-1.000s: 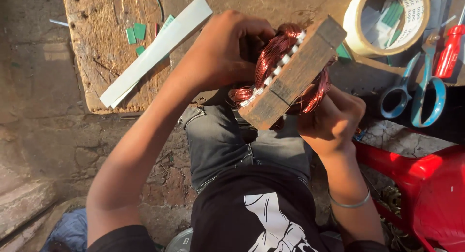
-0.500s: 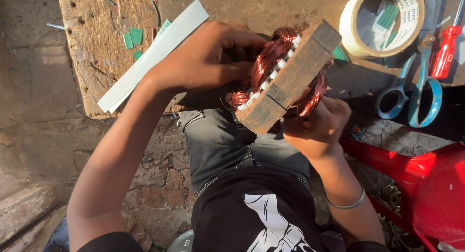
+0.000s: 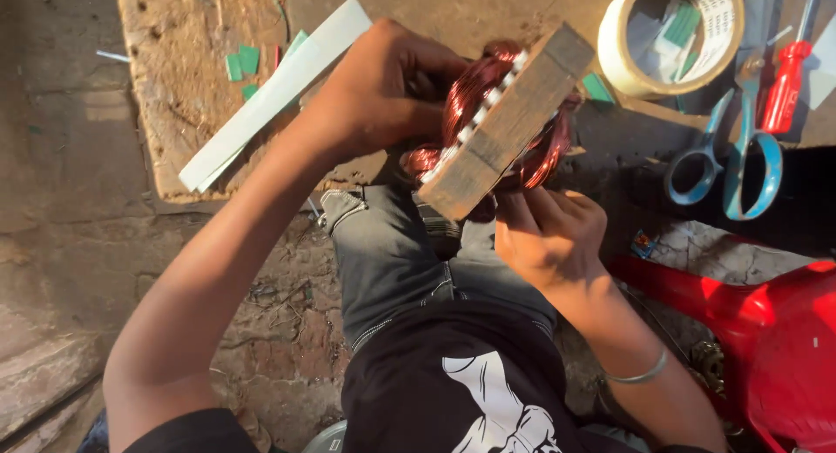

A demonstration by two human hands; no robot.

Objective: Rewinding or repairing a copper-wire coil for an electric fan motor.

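Left hand: your left hand (image 3: 392, 92) is clenched over the far left side of the copper coil (image 3: 475, 96), fingers (image 3: 427, 70) curled onto the windings.
Right hand: your right hand (image 3: 549, 235) grips from below, fingers pressed against the near end of the wooden block (image 3: 509, 122) and the lower loops of wire.
Coil and block: the reddish copper coil is wound round the wooden block, which is tilted from near left to far right, held above your lap at the tabletop's near edge.
Tabletop: a worn wooden tabletop (image 3: 183, 114) carries a long white strip (image 3: 274, 92) beside small green scraps (image 3: 241, 63), left of your hands.
Far right: a roll of tape (image 3: 627, 70) holds green and white slips; just right lie blue-handled scissors (image 3: 736, 153) and a red-handled screwdriver (image 3: 784, 83).
Near right: a red plastic container (image 3: 784, 331) sits beside your right arm, which wears a thin metal bangle (image 3: 640, 375).
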